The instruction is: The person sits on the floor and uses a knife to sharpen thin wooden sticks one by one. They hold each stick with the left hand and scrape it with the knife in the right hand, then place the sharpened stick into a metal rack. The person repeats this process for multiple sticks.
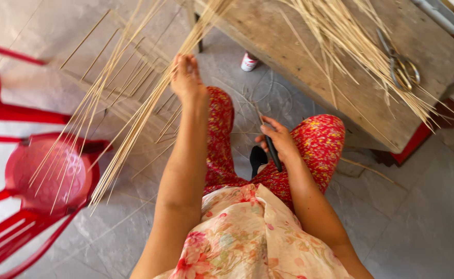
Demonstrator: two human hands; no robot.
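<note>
left of the table (340, 77), the left hand (186, 78) is clamped on a bundle of thin strips (129, 124), long axis slanting down toward the red chair (46, 175). nearer the lap, the right hand (278, 142) grips a dark-handled knife (269, 142).

One package is showing: a small can (248, 61) is standing upright on the grey floor, just under the near edge of the wooden table (309, 57). The table's edge is hiding its upper part, so only the lower body is showing. It is cylindrical, mostly white, with a red label band wrapping around its middle. It is sitting close beside the table's dark leg, to that leg's right, and well apart from everything lying on the tabletop. No signs or screens are appearing anywhere around the table.
</note>
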